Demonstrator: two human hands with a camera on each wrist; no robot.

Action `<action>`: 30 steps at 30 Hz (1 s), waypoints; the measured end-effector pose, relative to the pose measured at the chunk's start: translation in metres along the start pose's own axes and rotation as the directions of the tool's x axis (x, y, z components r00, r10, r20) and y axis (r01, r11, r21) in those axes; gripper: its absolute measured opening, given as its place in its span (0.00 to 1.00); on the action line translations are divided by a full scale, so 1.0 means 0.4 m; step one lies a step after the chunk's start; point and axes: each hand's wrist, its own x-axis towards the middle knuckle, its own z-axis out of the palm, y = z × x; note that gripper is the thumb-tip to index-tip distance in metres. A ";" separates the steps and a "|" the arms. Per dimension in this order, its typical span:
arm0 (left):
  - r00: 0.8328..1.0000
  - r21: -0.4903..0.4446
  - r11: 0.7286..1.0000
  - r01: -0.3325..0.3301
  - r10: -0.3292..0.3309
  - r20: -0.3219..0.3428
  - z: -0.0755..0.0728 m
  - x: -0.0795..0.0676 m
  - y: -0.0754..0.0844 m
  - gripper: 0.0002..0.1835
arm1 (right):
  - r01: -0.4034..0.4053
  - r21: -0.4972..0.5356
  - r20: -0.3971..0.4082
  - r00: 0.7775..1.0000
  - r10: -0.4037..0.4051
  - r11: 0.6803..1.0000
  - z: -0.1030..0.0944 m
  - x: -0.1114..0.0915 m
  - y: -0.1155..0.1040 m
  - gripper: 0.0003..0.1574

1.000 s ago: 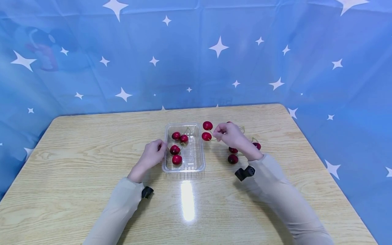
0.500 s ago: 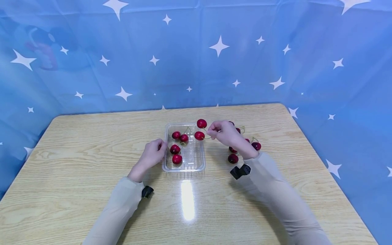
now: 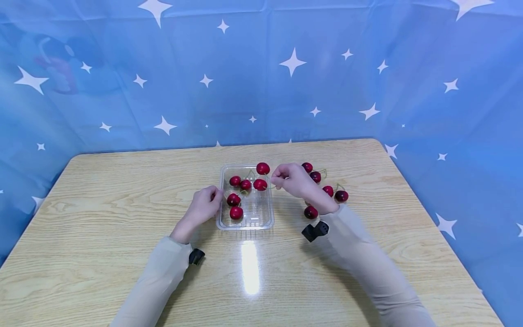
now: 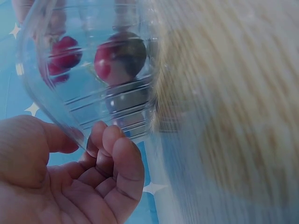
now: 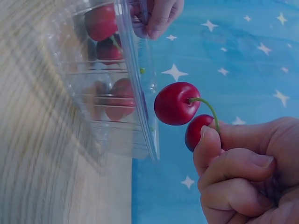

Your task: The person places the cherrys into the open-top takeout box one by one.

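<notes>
My left hand (image 3: 203, 206) pinches the left rim of a clear plastic container (image 3: 258, 213), thumb on one side and curled fingers on the other in the left wrist view. Several dark red cherries (image 3: 236, 212) with green stems lie inside it, toward its left half. My right hand (image 3: 295, 184) pinches a pair of cherries by their stems between thumb and index finger. One of the pair, a shiny red cherry (image 5: 174, 106), hangs in front of the second cherry (image 5: 196, 132) in the right wrist view. From the head, both overlap the container's upper right part.
More loose cherries (image 3: 341, 195) lie on the wooden table (image 3: 122, 200) to the right, partly hidden behind my right hand and wrist. A blue cloth (image 3: 261, 81) with white stars hangs behind the table's far edge.
My right hand has moved left with the two cherries, from beside the container to over its right side. The left hand stays at the rim.
</notes>
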 end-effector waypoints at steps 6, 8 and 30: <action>1.000 -0.008 1.000 0.004 -0.004 0.003 -0.001 -0.001 0.000 0.17 | -0.006 0.022 0.032 0.999 0.005 1.000 0.016 0.006 0.006 0.09; 1.000 -0.010 1.000 0.005 -0.005 0.003 -0.001 -0.001 0.000 0.17 | -0.018 0.017 0.042 0.999 0.017 1.000 0.020 0.007 0.006 0.10; 1.000 -0.004 1.000 -0.003 0.003 0.002 0.001 -0.001 -0.005 0.16 | -0.020 -0.040 0.099 0.995 0.023 0.999 0.050 0.016 0.014 0.11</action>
